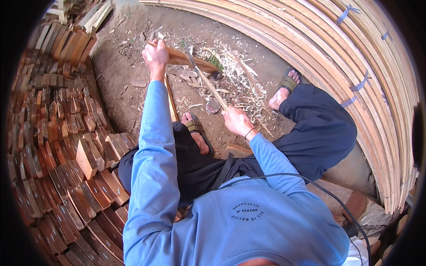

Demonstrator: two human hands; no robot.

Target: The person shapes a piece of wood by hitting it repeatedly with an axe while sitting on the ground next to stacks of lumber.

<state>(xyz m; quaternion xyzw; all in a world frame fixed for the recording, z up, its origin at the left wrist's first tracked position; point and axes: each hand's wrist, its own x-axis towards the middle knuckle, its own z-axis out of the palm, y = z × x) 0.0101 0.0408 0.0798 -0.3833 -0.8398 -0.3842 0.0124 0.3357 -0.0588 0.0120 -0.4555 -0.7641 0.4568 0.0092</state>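
My left hand is closed round the left end of a short wooden piece, which lies tilted above the dirt with its far right end near the shavings. In my right hand is the pale wooden handle of a long-handled knife. Its narrow dark blade slants up and left, crossing the wooden piece in this view; whether it touches the wood I cannot tell. Both forearms, in blue sleeves, reach forward. Beneath the left hand a thin wooden slat runs toward my left foot.
Wood shavings litter the dirt ground around the work. Stacked wooden blocks fill the left side. Long strips tied in bundles curve along the right. My sandalled feet flank the shavings. A black cable crosses my shirt.
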